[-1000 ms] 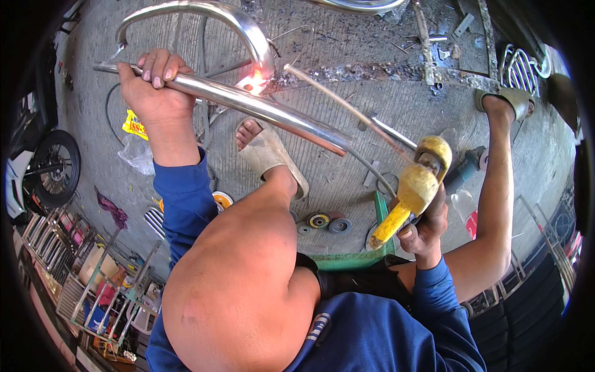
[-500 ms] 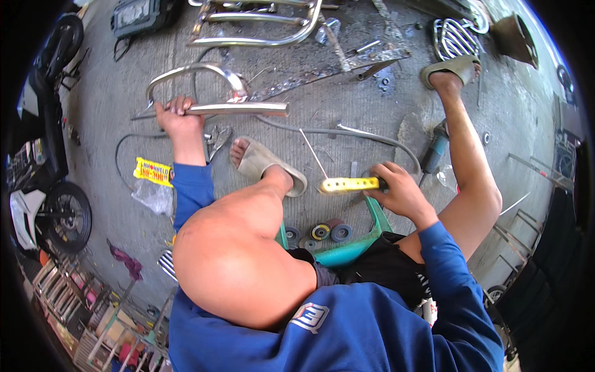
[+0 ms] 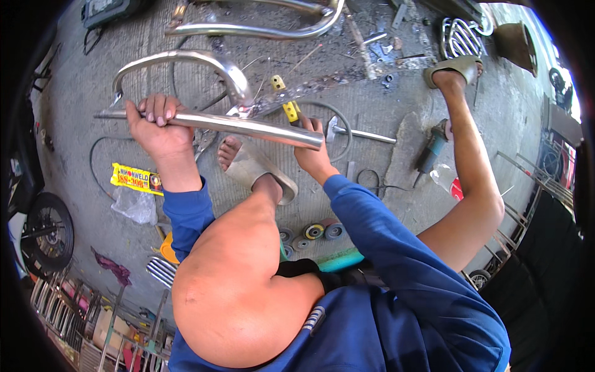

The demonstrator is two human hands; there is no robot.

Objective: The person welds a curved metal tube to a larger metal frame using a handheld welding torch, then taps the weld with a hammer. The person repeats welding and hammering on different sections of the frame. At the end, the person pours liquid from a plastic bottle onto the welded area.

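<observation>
My left hand (image 3: 160, 127) is closed around a shiny metal tube (image 3: 248, 127), which lies crosswise with its open end to the right. Just beyond it stands a bent chrome tube (image 3: 186, 57), its right end down by the flat rusty bar (image 3: 334, 87). My right hand (image 3: 313, 152) grips a yellow welding electrode holder (image 3: 285, 99); its handle passes behind the straight tube. The holder's jaw points away from me, close to the bent tube's lower end. Whether a rod sits in the jaw is hard to make out.
A larger chrome tube frame (image 3: 260, 32) lies at the far side. An angle grinder (image 3: 432, 149) rests on the floor at right, near my sandalled foot (image 3: 455, 71). Grinding discs (image 3: 314, 231) sit between my legs. A yellow packet (image 3: 133, 178) and cables lie at left.
My right hand has swung forward and left with the electrode holder, from beside my knee to the tube. My left hand and the straight tube have shifted slightly; the tube now slopes down rightward.
</observation>
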